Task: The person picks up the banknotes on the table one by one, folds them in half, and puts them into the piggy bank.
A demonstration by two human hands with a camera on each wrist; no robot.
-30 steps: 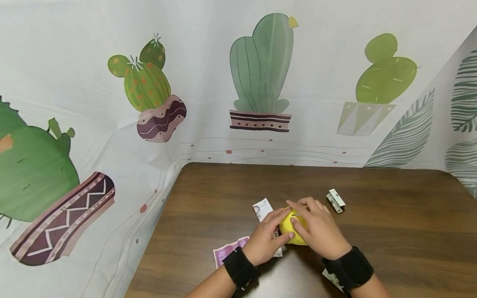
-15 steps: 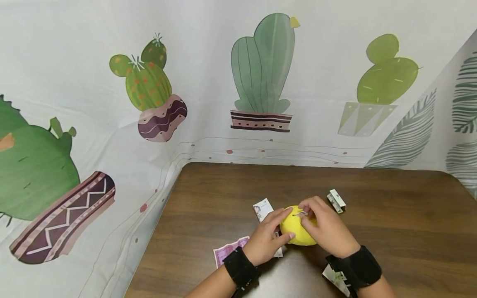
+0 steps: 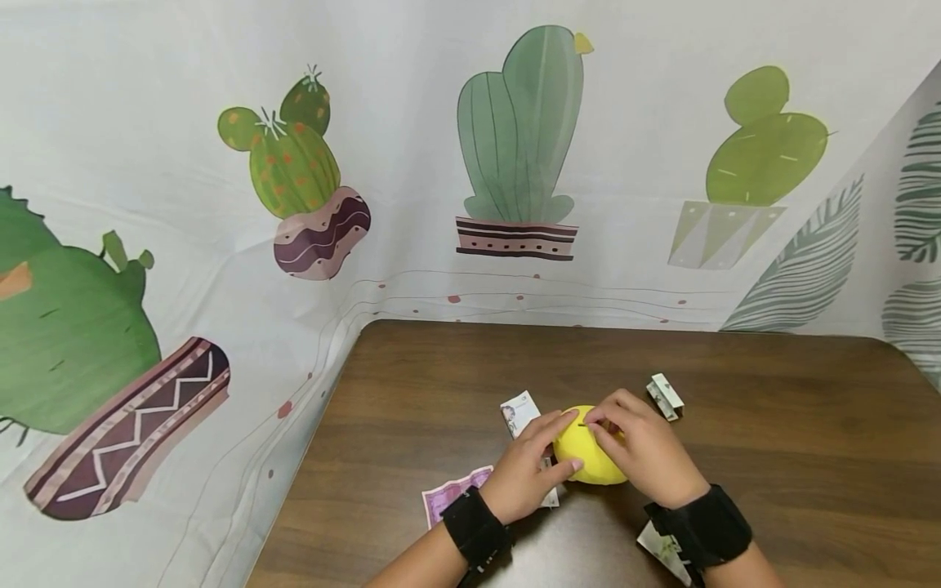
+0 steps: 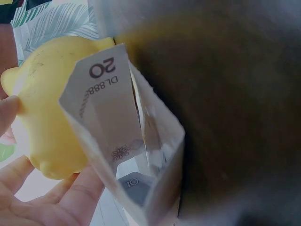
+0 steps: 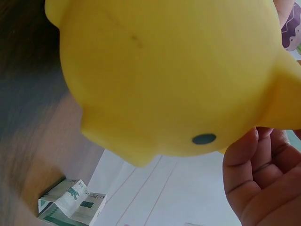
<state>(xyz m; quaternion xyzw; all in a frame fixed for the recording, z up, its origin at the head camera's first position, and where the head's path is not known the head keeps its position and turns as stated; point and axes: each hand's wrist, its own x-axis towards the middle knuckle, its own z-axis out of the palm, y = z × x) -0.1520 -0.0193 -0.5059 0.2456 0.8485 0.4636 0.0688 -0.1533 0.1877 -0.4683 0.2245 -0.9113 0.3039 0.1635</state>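
A yellow piggy bank [image 3: 588, 461] with a dark slot on top stands on the table in the head view; its snout and ears fill much of the right wrist view. My left hand [image 3: 525, 465] holds its left side, thumb near and fingers beyond. Beside the slot, my right hand [image 3: 647, 449] has thumb and forefinger pinched together on a thin pale piece, seemingly a folded banknote, now almost hidden by the fingertips. In the left wrist view a folded banknote [image 4: 101, 89] marked 20 stands close to the left hand, with another folded inside its opening.
A pale folded note [image 3: 520, 411] lies behind the left hand, a pink banknote [image 3: 454, 494] by the left wrist. One folded note [image 3: 665, 398] stands right of the bank. Under the right wrist band lies a greenish note [image 3: 662, 551]. A cactus-print cloth [image 3: 412, 163] hangs behind the wooden table [image 3: 809, 457].
My right hand has shifted from spread over the bank to a pinch at the slot. The pale strip seen there half a second ago is now mostly covered. The left hand keeps its hold.
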